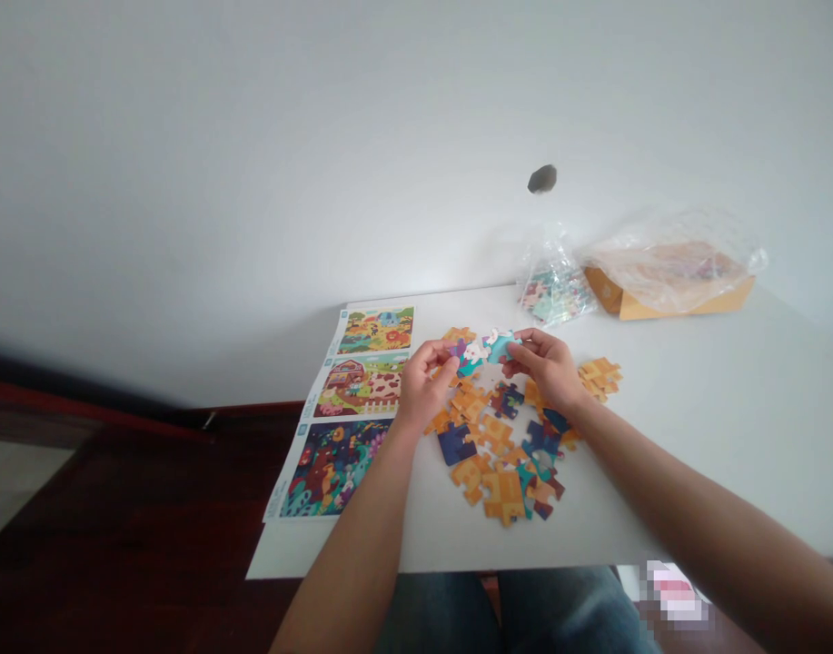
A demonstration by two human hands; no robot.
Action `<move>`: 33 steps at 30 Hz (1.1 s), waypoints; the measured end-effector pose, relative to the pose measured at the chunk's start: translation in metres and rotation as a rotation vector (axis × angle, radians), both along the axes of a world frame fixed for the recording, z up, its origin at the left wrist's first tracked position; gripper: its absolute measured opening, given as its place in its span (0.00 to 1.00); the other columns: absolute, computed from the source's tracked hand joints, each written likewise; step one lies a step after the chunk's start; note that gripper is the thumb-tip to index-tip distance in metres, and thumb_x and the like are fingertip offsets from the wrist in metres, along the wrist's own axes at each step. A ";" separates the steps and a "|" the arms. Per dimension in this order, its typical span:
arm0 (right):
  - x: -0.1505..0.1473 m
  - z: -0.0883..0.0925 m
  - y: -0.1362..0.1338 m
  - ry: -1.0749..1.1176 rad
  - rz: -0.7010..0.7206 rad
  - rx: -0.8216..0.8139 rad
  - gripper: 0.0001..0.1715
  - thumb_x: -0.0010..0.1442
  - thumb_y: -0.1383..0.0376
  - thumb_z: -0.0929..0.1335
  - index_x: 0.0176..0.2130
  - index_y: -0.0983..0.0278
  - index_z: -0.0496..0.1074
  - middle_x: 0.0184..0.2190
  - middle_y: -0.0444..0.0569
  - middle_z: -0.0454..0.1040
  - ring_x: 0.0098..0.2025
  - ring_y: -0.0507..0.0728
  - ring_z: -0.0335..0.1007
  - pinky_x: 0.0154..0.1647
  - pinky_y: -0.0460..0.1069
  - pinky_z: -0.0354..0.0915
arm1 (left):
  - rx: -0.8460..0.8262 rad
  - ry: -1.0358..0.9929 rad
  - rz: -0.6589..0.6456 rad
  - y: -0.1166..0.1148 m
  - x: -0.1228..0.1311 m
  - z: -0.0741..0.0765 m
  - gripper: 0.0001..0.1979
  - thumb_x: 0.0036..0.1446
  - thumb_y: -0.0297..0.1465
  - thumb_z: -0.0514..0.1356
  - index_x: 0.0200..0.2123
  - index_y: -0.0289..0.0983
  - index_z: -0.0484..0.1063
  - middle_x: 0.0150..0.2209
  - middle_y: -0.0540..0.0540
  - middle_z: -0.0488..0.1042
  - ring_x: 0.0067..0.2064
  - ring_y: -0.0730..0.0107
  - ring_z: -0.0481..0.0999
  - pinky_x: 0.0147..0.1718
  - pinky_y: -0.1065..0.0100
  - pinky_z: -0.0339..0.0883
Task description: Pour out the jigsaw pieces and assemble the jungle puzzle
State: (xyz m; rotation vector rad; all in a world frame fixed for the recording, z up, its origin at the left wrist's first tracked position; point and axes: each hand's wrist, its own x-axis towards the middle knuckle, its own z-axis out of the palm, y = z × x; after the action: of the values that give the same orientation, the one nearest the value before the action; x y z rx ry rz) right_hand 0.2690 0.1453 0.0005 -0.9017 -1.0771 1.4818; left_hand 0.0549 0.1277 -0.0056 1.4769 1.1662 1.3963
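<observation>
My left hand [426, 381] pinches a purple and teal puzzle piece [469, 354] with a white animal printed on it. Between the thumb and fingers of my right hand [544, 365] is a light blue puzzle piece [500, 345], also with a white figure. The two pieces are held up edge to edge; whether they interlock I cannot tell. Below them on the white table lies a loose heap of puzzle pieces [501, 493], many with orange backs up. A few show dark blue printed faces, such as the dark piece [457, 443] near my left wrist.
A sheet of printed pictures [361, 386] lies along the left edge of the white table [695, 436]. Toward the back stand a clear bag of puzzle pieces [558, 291] and an orange box [689, 302] with plastic over it. A wall [252, 182] rises behind.
</observation>
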 end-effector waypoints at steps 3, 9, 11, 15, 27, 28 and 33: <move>-0.001 0.001 -0.001 -0.013 0.023 -0.012 0.22 0.51 0.54 0.78 0.37 0.63 0.70 0.26 0.45 0.79 0.24 0.54 0.74 0.30 0.51 0.72 | -0.001 0.012 0.003 0.000 -0.001 -0.001 0.12 0.58 0.35 0.64 0.44 0.37 0.74 0.33 0.49 0.74 0.35 0.69 0.75 0.39 0.69 0.68; 0.002 0.000 0.000 -0.009 -0.024 0.007 0.21 0.52 0.55 0.77 0.36 0.64 0.70 0.26 0.45 0.79 0.23 0.53 0.74 0.28 0.50 0.71 | 0.021 0.018 0.021 0.001 -0.001 -0.002 0.11 0.59 0.34 0.64 0.44 0.37 0.74 0.34 0.49 0.75 0.36 0.70 0.75 0.39 0.69 0.68; 0.002 0.000 0.001 -0.012 -0.019 0.003 0.21 0.52 0.55 0.77 0.36 0.63 0.70 0.26 0.45 0.79 0.23 0.53 0.74 0.28 0.50 0.71 | 0.022 0.016 0.026 0.001 0.000 -0.002 0.11 0.59 0.34 0.64 0.44 0.37 0.74 0.34 0.49 0.75 0.36 0.70 0.75 0.40 0.69 0.68; 0.001 0.000 0.001 -0.018 -0.006 0.001 0.21 0.51 0.54 0.77 0.37 0.63 0.70 0.26 0.44 0.78 0.23 0.54 0.73 0.28 0.51 0.70 | 0.021 0.007 0.025 0.002 0.000 -0.003 0.10 0.59 0.34 0.63 0.44 0.37 0.75 0.34 0.49 0.75 0.36 0.70 0.75 0.40 0.69 0.68; 0.002 -0.006 0.001 -0.156 0.012 0.082 0.19 0.56 0.51 0.74 0.37 0.64 0.75 0.30 0.44 0.73 0.30 0.51 0.67 0.31 0.48 0.67 | -0.059 -0.044 -0.006 -0.002 0.003 0.005 0.14 0.57 0.37 0.65 0.44 0.37 0.78 0.32 0.49 0.72 0.31 0.73 0.70 0.29 0.73 0.66; 0.002 -0.006 0.001 -0.148 0.018 0.084 0.19 0.57 0.51 0.74 0.37 0.64 0.75 0.30 0.44 0.73 0.30 0.51 0.67 0.31 0.47 0.68 | -0.078 -0.064 -0.016 -0.003 0.003 0.006 0.14 0.57 0.37 0.65 0.44 0.37 0.78 0.32 0.49 0.72 0.30 0.73 0.70 0.28 0.73 0.66; -0.001 0.000 -0.004 -0.135 0.083 0.057 0.21 0.56 0.48 0.73 0.35 0.62 0.72 0.27 0.42 0.70 0.26 0.50 0.66 0.25 0.47 0.67 | -0.154 -0.149 -0.067 -0.003 0.006 0.006 0.17 0.54 0.39 0.67 0.44 0.37 0.77 0.34 0.48 0.73 0.30 0.72 0.73 0.26 0.71 0.72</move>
State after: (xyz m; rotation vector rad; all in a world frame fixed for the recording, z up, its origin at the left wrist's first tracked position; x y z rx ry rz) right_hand 0.2682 0.1416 0.0003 -0.9372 -1.2633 1.4670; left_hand 0.0613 0.1249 0.0004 1.2706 1.0954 1.3171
